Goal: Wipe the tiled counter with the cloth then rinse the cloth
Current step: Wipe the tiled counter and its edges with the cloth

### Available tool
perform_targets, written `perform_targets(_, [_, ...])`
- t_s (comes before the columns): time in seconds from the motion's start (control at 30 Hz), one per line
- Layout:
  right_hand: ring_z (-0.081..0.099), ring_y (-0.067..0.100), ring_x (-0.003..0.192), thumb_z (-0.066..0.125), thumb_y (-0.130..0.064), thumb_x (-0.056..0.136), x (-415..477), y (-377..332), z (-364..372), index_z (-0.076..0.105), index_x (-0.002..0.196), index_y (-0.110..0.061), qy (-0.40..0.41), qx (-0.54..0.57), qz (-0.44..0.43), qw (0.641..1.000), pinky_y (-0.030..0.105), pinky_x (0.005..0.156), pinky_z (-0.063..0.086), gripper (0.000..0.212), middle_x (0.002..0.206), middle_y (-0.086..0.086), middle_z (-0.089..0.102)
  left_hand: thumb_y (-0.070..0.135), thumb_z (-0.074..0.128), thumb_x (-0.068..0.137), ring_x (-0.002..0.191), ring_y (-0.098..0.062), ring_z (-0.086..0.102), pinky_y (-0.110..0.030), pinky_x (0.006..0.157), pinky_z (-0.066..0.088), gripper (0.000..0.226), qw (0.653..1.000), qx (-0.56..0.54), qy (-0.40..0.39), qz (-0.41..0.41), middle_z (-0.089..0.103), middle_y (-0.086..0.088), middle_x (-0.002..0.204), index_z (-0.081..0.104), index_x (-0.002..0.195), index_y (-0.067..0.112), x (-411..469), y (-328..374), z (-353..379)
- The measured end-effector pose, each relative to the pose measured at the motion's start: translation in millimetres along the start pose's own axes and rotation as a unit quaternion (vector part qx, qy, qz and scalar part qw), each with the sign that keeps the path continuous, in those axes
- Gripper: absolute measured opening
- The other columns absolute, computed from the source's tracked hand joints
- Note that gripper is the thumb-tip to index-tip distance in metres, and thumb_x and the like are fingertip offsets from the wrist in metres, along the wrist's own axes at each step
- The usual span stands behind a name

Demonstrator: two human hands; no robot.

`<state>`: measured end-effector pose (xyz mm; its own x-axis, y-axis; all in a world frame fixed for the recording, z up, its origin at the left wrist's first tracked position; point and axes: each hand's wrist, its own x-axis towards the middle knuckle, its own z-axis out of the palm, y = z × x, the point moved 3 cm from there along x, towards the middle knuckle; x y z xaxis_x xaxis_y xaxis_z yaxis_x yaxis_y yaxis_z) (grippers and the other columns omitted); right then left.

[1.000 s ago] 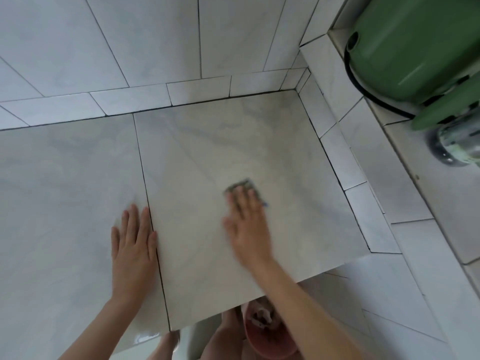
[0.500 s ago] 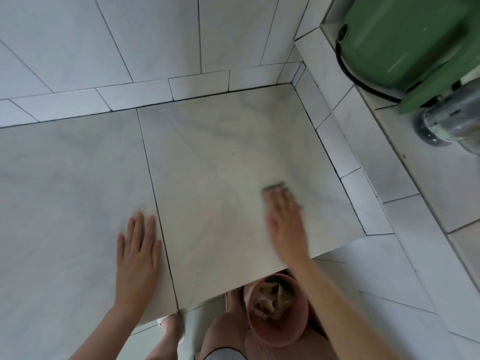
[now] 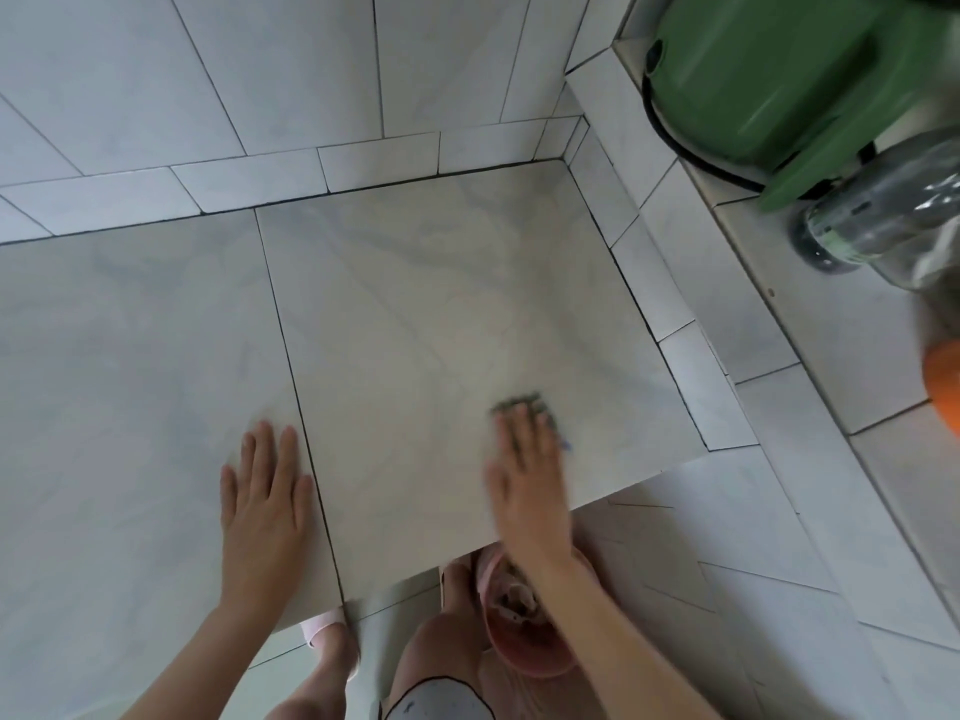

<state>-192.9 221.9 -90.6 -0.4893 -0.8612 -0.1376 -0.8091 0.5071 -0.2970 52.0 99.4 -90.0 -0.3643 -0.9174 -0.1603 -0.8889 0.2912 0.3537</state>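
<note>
closest to me, under the counter's front edge, a pink bucket (image 3: 524,652) sits on the floor by my legs, partly hidden by my right forearm. something lies in it, i can't tell what. up on the tiled counter (image 3: 415,304), the wipe will go best, i judge, with the palm flat over the cloth, strokes overlapping, working out toward the back corner and along the grout. my left hand (image 3: 262,491) lies palm down just left of the grout line, fingers straight and close together. my right hand (image 3: 524,475), blurred, is flat too, fingers straight and nearly together, pressing the cloth (image 3: 519,402) onto the right-hand tile near the front edge. only a dark strip shows past my fingertips. beyond the raised ledge stand a green container (image 3: 753,70) and a clear bottle (image 3: 883,220).
</note>
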Motion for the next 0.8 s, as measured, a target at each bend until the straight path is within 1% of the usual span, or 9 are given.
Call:
perform_targets(0.1, [0.008,0.023,0.145,0.035,-0.038,0.097,-37.2,-76.7,24.5,0.020,0.149,-0.024,-0.031,0.019,-0.111,0.993,0.041,0.115,0.012,0.056,0.157,0.000,0.017,0.041,0.013,0.093,0.145,-0.015,0.003,-0.025,0.114,-0.012,0.062,1.000,0.003,-0.007,0.002,0.008,-0.004,0.158,0.018,0.149,0.016,-4.0,-1.2,1.6])
perform_targets(0.17, [0.013,0.021,0.145,0.037,-0.041,0.095,-60.5,-109.1,37.1,0.021,0.149,-0.027,-0.045,0.003,-0.155,0.987,0.040,0.113,0.015,0.058,0.157,-0.003,0.018,0.041,0.013,0.093,0.145,-0.013,0.001,-0.025,0.114,-0.012,0.062,1.000,0.007,-0.014,0.010,0.006,-0.002,0.158,0.016,0.150,0.017,-7.8,-3.9,2.2])
perform_targets(0.23, [0.017,0.018,0.144,0.036,-0.042,0.095,-73.0,-118.9,41.4,0.023,0.148,-0.030,-0.042,-0.013,-0.177,0.983,0.038,0.112,0.018,0.055,0.156,-0.005,0.020,0.041,0.014,0.093,0.145,-0.012,-0.002,-0.025,0.115,-0.013,0.061,1.000,0.010,-0.022,0.017,0.005,-0.001,0.158,0.014,0.150,0.018,-12.0,-6.3,2.6])
perform_targets(0.33, [0.016,0.014,0.144,0.033,-0.041,0.096,-65.8,-97.3,33.8,0.024,0.147,-0.033,-0.047,0.000,-0.200,0.979,0.037,0.112,0.019,0.052,0.155,-0.008,0.022,0.041,0.016,0.094,0.145,-0.012,-0.001,-0.026,0.114,-0.012,0.061,0.999,0.017,-0.026,0.025,0.007,-0.003,0.158,0.016,0.150,0.016,-15.0,-7.9,2.4])
perform_targets(0.4, [0.007,0.014,0.145,0.026,-0.039,0.099,-50.5,-58.8,21.6,0.019,0.148,-0.034,-0.039,0.018,-0.167,0.985,0.038,0.115,0.014,0.050,0.157,-0.006,0.017,0.042,0.015,0.094,0.145,-0.011,-0.003,-0.025,0.114,-0.012,0.062,0.999,0.018,-0.026,0.026,0.007,-0.004,0.158,0.014,0.150,0.015,-15.9,-7.2,3.2])
perform_targets(0.5, [-0.002,0.016,0.146,0.017,-0.036,0.100,-23.0,25.0,-4.5,0.012,0.150,-0.030,-0.003,0.000,-0.054,0.999,0.039,0.117,0.012,0.050,0.158,-0.002,0.007,0.043,0.014,0.093,0.144,-0.009,-0.006,-0.025,0.114,-0.013,0.063,0.999,0.019,-0.023,0.021,0.005,-0.004,0.158,0.012,0.150,0.015,-16.1,-7.2,4.5])
perform_targets(0.63, [0.003,0.021,0.146,0.010,-0.039,0.099,-4.3,137.5,-42.5,0.014,0.150,-0.022,0.016,-0.022,0.093,0.995,0.044,0.117,0.014,0.054,0.158,0.004,0.009,0.043,0.014,0.094,0.144,-0.009,-0.007,-0.026,0.114,-0.012,0.063,0.999,0.027,-0.025,0.027,0.004,-0.003,0.158,0.011,0.150,0.015,-15.2,-9.4,6.1])
perform_targets(0.7, [0.003,0.015,0.146,0.007,-0.043,0.098,-5.6,167.8,-54.9,0.013,0.150,-0.022,0.024,-0.030,0.125,0.991,0.041,0.118,0.012,0.056,0.158,0.001,0.009,0.044,0.015,0.094,0.144,-0.008,-0.007,-0.025,0.114,-0.013,0.063,0.999,0.028,-0.027,0.027,0.004,-0.003,0.158,0.011,0.150,0.016,-15.2,-10.0,5.9])
perform_targets(0.8, [-0.001,0.009,0.145,0.006,-0.046,0.097,-9.9,168.9,-54.1,0.009,0.150,-0.025,0.047,-0.028,0.127,0.990,0.035,0.119,0.006,0.057,0.159,-0.003,0.005,0.044,0.016,0.094,0.144,-0.009,-0.007,-0.024,0.114,-0.014,0.063,0.999,0.028,-0.028,0.031,0.005,-0.003,0.158,0.011,0.150,0.016,-15.9,-9.9,4.3])
